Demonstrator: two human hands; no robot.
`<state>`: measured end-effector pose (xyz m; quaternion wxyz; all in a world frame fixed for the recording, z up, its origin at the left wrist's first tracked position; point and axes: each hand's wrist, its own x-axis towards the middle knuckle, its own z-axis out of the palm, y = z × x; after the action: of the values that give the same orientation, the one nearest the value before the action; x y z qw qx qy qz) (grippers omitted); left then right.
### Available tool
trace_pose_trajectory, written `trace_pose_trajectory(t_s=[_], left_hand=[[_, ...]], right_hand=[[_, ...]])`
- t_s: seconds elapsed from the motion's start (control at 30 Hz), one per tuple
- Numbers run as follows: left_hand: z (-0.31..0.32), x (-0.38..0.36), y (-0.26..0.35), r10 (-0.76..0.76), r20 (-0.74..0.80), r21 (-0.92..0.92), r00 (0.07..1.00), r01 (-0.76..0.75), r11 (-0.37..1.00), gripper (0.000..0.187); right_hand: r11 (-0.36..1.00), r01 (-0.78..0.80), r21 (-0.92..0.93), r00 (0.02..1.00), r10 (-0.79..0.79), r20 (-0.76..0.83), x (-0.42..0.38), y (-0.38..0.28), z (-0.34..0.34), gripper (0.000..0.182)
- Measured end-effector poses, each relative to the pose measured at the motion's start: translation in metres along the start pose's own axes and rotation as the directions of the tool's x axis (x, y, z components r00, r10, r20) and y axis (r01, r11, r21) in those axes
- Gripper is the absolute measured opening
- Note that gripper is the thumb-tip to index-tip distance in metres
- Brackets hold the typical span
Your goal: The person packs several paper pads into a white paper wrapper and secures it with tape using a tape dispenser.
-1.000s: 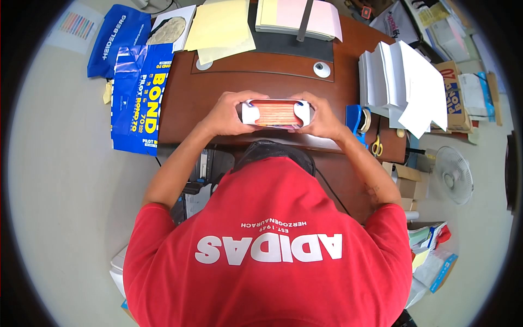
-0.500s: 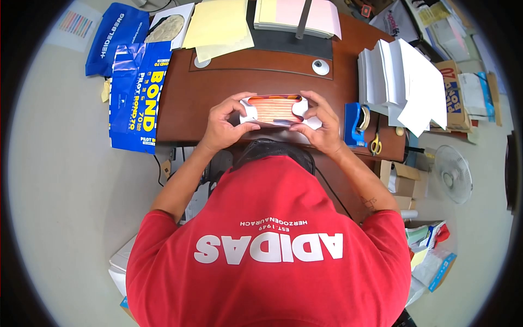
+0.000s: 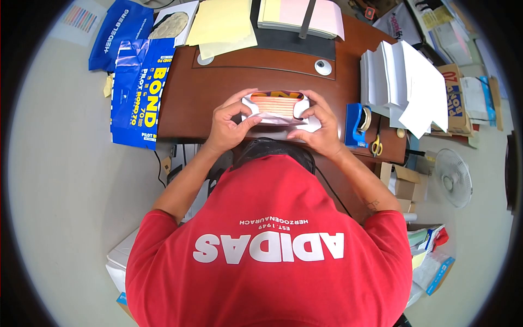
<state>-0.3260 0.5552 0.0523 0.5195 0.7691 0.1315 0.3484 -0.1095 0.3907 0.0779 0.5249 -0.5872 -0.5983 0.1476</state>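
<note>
A small stack of pink-edged pads or papers (image 3: 275,107), partly inside a white wrapper (image 3: 267,117), is held up at the front edge of the brown desk. My left hand (image 3: 231,121) grips the wrapper's left end, fingers behind and thumb at the front corner. At the right end, my right hand (image 3: 318,124) has its fingertips on the wrapper, with the thumb lower, near a white flap. An orange and dark printed surface shows along the back of the stack. The wrapper's underside is hidden.
The brown desk (image 3: 245,79) bears blue BOND packaging (image 3: 141,98) at left, yellow sheets (image 3: 220,27) and pink sheets (image 3: 321,16) at the back. On the right are a blue tape dispenser (image 3: 354,126), yellow scissors (image 3: 376,146) and white paper stacks (image 3: 384,76).
The wrapped stack has tilted, showing more of the orange print behind it. My right thumb has dropped slightly, away from the wrapper's front edge, and my left thumb has risen a little.
</note>
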Motion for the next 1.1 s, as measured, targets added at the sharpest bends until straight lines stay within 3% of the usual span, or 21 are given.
trace_pose_trajectory(t_s=[0.17,0.5,0.57,0.6,0.67,0.77,1.1], left_hand=[[0.0,-0.001,0.004,-0.027,-0.001,-0.017,1.0,0.027,0.999,0.017],[0.003,-0.002,0.005,-0.127,-0.024,-0.075,0.992,0.125,0.989,0.018],[0.003,-0.001,0.006,-0.144,-0.006,-0.044,0.99,0.144,0.989,0.018],[0.003,-0.001,0.004,-0.144,-0.006,-0.044,0.99,0.144,0.989,0.018],[0.004,-0.003,0.001,-0.109,-0.025,-0.031,0.994,0.108,0.994,0.017],[0.011,-0.001,-0.001,-0.108,-0.117,-0.109,0.987,0.095,0.989,0.02],[0.011,-0.003,-0.003,-0.084,-0.076,-0.073,0.994,0.078,0.994,0.018]], right_hand=[[0.998,-0.069,0.013,0.99,0.07,-0.119,-0.005,0.005,0.013,0.03],[0.944,-0.328,-0.018,0.936,0.323,-0.138,0.004,-0.003,0.015,0.024],[0.923,-0.371,0.102,0.917,0.382,-0.118,0.003,0.004,0.014,0.026],[0.923,-0.371,0.101,0.917,0.382,-0.117,0.0,0.006,0.012,0.026],[0.908,-0.282,0.309,0.932,0.336,-0.138,-0.007,0.009,0.01,0.028],[0.971,-0.184,0.152,0.968,0.205,-0.141,-0.018,0.016,0.011,0.028],[0.917,-0.329,0.226,0.913,0.37,-0.172,-0.016,0.015,0.017,0.018]])
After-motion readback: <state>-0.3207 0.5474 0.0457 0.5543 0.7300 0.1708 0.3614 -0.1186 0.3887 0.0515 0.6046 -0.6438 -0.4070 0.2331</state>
